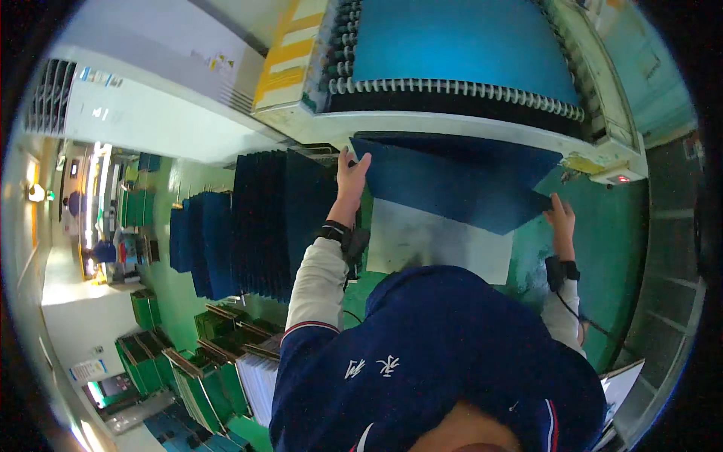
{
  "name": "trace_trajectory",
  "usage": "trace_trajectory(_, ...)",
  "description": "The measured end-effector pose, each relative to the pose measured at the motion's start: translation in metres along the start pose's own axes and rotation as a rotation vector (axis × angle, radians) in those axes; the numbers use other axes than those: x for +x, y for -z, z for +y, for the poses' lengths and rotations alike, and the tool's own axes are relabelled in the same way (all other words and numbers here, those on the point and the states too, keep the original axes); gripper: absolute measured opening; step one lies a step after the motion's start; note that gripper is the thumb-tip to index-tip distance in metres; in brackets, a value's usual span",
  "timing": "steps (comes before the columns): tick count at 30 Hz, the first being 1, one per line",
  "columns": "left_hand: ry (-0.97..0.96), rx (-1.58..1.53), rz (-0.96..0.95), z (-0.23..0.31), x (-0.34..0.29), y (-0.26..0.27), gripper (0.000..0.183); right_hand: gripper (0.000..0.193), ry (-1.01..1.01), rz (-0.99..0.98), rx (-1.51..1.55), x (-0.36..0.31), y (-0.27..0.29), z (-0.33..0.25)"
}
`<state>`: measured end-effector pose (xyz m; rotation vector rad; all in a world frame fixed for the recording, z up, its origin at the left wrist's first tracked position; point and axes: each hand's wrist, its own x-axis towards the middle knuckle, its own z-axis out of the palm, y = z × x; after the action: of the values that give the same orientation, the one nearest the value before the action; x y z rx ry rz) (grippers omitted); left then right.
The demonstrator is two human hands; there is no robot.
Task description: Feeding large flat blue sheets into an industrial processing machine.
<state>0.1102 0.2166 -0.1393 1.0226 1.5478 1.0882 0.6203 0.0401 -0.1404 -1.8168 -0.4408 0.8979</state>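
Observation:
Between my hands is a large dark blue flat panel (452, 184), tilted in front of the machine's edge. My left hand (351, 179) is closed on its left corner, thumb up along the edge. At the lower right corner, my right hand (559, 217) grips the same panel with bent fingers. Behind it shows another dark panel surface (520, 154), largely covered; whether it is a separate sheet I cannot tell. Beneath the held panel lies a pale grey-white board (444, 241), stained with dark smudges. Dark bands circle both my wrists.
Ahead stands a roller conveyor machine (452, 124) with a bright blue panel (459, 41) on its rollers. Upright dark panels (260, 226) fill a rack close to my left arm. Racks of green boards (203, 377) stand at lower left. A grey shelf frame (670, 256) runs along the right.

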Motion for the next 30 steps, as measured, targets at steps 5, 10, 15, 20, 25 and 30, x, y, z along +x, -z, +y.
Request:
trace_trajectory(5, 0.024, -0.009, -0.007, 0.012, -0.006, 0.005, 0.084, 0.031, 0.066, -0.097, 0.060, -0.017, 0.006, 0.003)
trace_trajectory(10, -0.019, -0.027, 0.005, 0.015, -0.013, 0.006, 0.079, 0.029, 0.072, -0.126, 0.059, -0.011, 0.020, 0.022)
trace_trajectory(15, -0.045, -0.001, 0.014, 0.017, -0.014, 0.009, 0.072, 0.027, 0.110, -0.152, -0.011, -0.042, 0.019, 0.008)
trace_trajectory(20, -0.105, -0.086, 0.067, -0.007, 0.000, 0.015, 0.055, 0.027, 0.117, -0.157, 0.112, -0.051, 0.025, 0.024)
trace_trajectory(25, -0.033, 0.040, 0.145, 0.000, -0.003, 0.028, 0.034, 0.027, 0.174, -0.066, 0.065, -0.065, 0.020, 0.025)
trace_trajectory(30, -0.097, 0.079, 0.179, -0.001, -0.007, 0.037, 0.028, 0.026, 0.190, -0.006, 0.060, -0.064, 0.008, 0.020)
